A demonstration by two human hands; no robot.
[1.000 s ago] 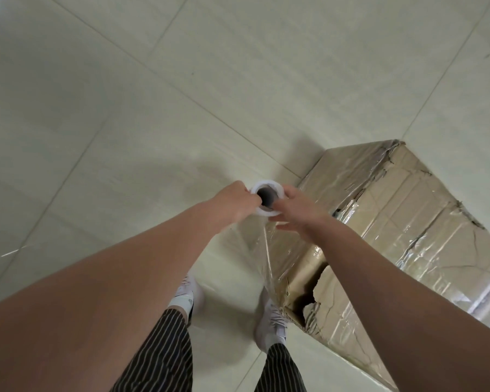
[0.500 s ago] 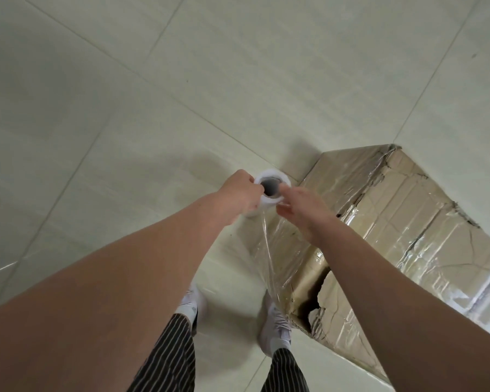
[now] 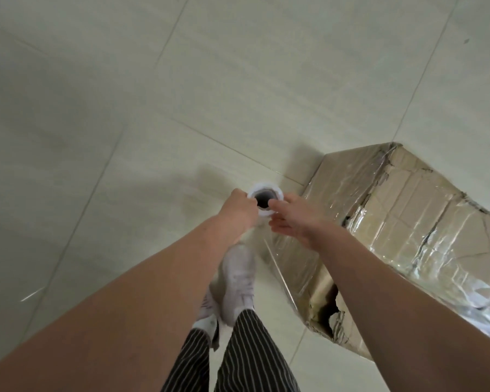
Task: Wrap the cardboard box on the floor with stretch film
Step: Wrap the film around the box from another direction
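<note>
The cardboard box lay on the tiled floor, its sides glossy with film. Near its corner the stretch film roll was held upright, left hand curled round it, right hand pinching its rim.

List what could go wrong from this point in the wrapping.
1. The film runs from the roll to the box right beside the shoes; a step could snag it.
2. The box has a torn hole at its near lower corner; tight film there might crush it further.
3. The left hand and right hand hold the roll near its top end, so it could tilt and bunch the film.
</note>
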